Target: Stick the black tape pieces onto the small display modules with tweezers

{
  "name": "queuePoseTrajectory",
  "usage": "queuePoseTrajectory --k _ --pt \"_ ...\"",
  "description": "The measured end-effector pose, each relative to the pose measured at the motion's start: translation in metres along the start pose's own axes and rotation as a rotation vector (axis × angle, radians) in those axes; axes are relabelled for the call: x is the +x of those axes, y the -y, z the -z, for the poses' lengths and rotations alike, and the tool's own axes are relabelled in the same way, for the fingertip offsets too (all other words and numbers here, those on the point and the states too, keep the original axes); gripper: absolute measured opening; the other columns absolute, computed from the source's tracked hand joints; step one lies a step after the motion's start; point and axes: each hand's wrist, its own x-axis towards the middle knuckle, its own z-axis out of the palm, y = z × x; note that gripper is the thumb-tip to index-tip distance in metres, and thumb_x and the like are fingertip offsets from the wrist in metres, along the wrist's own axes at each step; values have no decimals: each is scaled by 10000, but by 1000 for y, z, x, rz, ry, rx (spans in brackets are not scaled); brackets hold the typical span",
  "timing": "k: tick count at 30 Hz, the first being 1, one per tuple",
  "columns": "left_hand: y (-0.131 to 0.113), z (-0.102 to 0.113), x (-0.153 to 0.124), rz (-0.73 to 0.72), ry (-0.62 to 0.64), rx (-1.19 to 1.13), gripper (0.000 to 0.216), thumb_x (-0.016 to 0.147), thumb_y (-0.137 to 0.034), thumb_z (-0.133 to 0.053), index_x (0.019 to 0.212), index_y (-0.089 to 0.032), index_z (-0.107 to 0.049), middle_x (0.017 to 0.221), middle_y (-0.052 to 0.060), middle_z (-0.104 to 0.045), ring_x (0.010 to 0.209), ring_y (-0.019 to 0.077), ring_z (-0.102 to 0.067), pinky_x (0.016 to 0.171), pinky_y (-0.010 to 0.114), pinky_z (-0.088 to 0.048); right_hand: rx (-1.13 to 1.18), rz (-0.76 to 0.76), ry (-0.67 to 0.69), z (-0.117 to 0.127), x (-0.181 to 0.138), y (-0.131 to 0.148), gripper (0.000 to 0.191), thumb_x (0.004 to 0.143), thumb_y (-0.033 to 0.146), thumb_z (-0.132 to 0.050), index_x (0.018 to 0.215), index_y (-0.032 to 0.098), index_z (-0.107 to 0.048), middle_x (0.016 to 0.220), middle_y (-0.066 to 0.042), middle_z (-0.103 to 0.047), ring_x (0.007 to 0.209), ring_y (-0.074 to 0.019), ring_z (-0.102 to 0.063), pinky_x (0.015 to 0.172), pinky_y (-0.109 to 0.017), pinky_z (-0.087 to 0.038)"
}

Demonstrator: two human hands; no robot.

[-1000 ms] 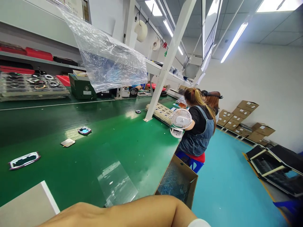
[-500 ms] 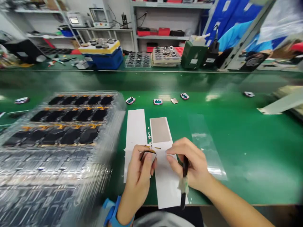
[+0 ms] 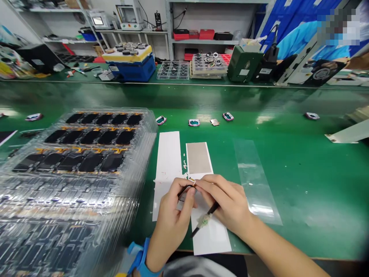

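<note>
My left hand (image 3: 171,217) is closed on a small dark display module (image 3: 182,195), mostly hidden by the fingers. A thin flex cable (image 3: 192,181) sticks up from its far edge. The thumb and forefinger of my right hand (image 3: 229,200) pinch close together at this cable, meeting the left fingertips. Tucked in the same right hand is a black stick-like tool (image 3: 204,220) with tape wrapped round it, slanting down toward me. Under the hands lie a white paper strip (image 3: 168,154) and a white sheet (image 3: 213,238) with a grey adhesive-looking patch (image 3: 199,157).
Stacked clear plastic trays (image 3: 144,154) with several black screens stand at the left. A clear film strip (image 3: 255,173) lies to the right. Small watch-like frames (image 3: 194,122) are scattered beyond. Boxes (image 3: 135,67) line the back ledge; a person's blue sleeve (image 3: 296,40) shows behind.
My right hand has moved left to meet the left hand at the flex cable. The black tool has swung from nearly upright to slanting left. The view has shifted slightly.
</note>
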Motion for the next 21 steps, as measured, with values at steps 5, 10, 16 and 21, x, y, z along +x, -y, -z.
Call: queuePoseTrajectory --k 5,10,16,21 --pt "4 1 0 -51 -15 145 102 999 -226 -466 1008 -219 -567 737 -17 -567 730 158 -612 681 240 -469 -94 24 50 -1 -1 0 164 957 106 -495 1045 133 -631 899 -69 -716 692 -123 -681 567 -230 -540" --pt "3 2 2 -100 -2 266 102 984 -200 -469 983 -218 -570 756 -16 -604 678 144 -610 646 224 -456 -202 89 134 0 2 -3 194 972 100 -427 968 132 -619 840 -59 -678 604 -119 -629 501 -248 -492" --pt "3 3 4 -84 24 356 115 989 -208 -430 980 -218 -544 753 -27 -619 551 111 -567 528 200 -403 -249 174 282 7 6 -10 275 991 102 -348 972 117 -621 809 -53 -653 568 -128 -585 459 -267 -448" --pt "2 3 3 -141 24 473 103 975 -191 -426 973 -219 -525 704 -31 -594 529 126 -540 520 217 -377 -159 117 284 2 1 -9 254 987 98 -365 988 105 -619 817 -57 -642 584 -130 -571 467 -265 -430"
